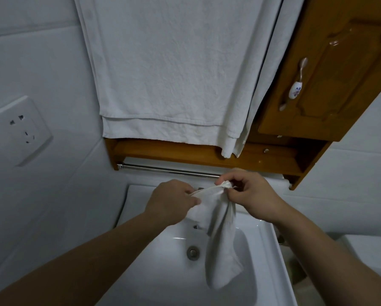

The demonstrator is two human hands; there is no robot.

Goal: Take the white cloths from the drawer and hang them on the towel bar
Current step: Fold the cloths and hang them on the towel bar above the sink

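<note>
The person's two bare hands met above a glossy white ceramic sink [262, 246], each gripping the top edge of one small white cloth [220, 250]. The left hand [174, 198] had its fingers curled round the cloth's left corner, and the right hand [253, 195] pinched a bunched corner between thumb and fingertips, so that a short stretch of hem ran taut between them. The rest of the cloth hung down in a loose, narrow fold over the basin, its lower end hanging near the round metal drain [193, 252] without clearly touching anything. Just behind the hands ran a slim, shiny metal towel bar [163, 170], fixed under a varnished brown wooden shelf [174, 151]; the cloth was close in front of the bar but not draped on it. Above the shelf a large white textured towel [163, 74] hung flat in two layers, with the edge of another white towel showing at its right side. To the right stood a brown wooden cabinet door [330, 85] with a white porcelain-and-metal handle [294, 89]. On the white tiled wall at the left sat a white plastic wall socket [17, 129].
</note>
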